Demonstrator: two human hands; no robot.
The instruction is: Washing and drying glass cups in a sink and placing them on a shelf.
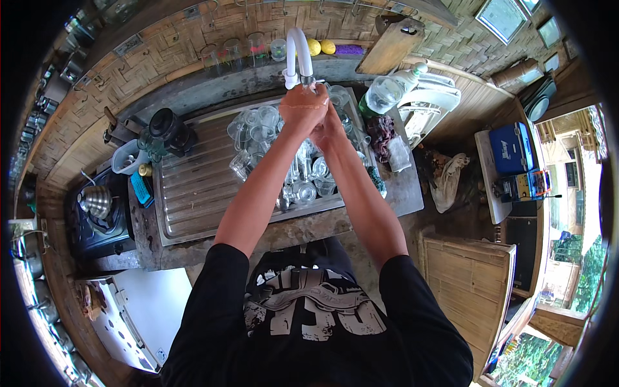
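Both of my hands are together just under the spout of the white curved tap, with water running over them. My left hand is curled, its back turned up. Against it, slightly lower and to the right, is my right hand, its fingers mostly hidden. Whether anything is between the hands cannot be told. Below them, many clear glasses and glass mugs crowd the sink basin and spread onto the left edge of the ribbed metal drainboard. Another glass stands just right of my hands.
A black lidded appliance stands at the drainboard's back left. A kettle sits on the stove further left. Right of the sink are a dark crumpled cloth, a clear tub and a dish rack. A wooden cutting board leans behind.
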